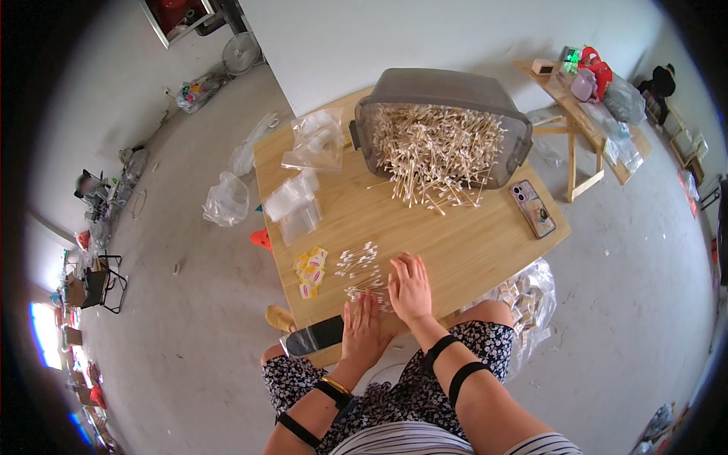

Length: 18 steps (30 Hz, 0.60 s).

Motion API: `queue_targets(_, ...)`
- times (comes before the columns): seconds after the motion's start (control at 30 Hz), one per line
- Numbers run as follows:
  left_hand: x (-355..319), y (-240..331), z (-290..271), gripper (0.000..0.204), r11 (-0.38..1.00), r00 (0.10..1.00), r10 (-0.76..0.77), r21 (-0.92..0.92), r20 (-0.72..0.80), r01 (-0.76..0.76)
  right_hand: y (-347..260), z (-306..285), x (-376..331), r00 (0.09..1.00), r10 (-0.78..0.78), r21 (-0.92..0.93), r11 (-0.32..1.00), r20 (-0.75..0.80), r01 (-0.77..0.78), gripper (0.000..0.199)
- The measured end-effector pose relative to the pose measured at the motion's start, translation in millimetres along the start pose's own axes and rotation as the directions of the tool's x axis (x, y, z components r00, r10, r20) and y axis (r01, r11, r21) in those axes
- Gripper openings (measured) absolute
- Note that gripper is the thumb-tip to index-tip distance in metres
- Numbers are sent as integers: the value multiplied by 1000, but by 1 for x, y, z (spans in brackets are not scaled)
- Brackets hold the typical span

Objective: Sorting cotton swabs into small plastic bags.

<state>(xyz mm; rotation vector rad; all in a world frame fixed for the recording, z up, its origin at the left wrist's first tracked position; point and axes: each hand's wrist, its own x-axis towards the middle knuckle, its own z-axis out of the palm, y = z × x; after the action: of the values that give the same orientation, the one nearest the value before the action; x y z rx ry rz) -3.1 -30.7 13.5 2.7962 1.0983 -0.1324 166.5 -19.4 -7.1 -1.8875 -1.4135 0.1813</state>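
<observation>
Loose cotton swabs [356, 259] lie in a small spread near the table's front edge, roughly side by side. My left hand [364, 331] rests with its fingers stretched over the nearest of these swabs, and the thumb points out to the right. Just right of the swabs, my right hand [411, 292] lies on the tabletop with its fingers extended and close together. Whatever is beneath either palm is hidden. Several small yellow-and-white paper labels [309, 269] lie left of the swabs. A dark flat pad [315, 337] sits at the front left edge, next to my left hand.
A grey plastic bin [447, 87] lies tipped on the wooden table [470, 243], its heaped swabs [440, 148] spilling out. Clear plastic bags [292, 199] lie at the left, a phone [532, 208] at the right. Below stands a filled clear sack [531, 303]; a side table [584, 114] stands behind.
</observation>
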Motion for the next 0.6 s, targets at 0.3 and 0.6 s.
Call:
queue_targets(0.3,16,-19,13,93,994,991,-40,-107,-127,26,-3,-1,1,1000,-18,4,1000,-2,18,35)
queue_targets(0.6,3,12,13,94,985,983,-162,-77,-84,156,-3,0,1,1000,1,-13,1000,9,-1,35)
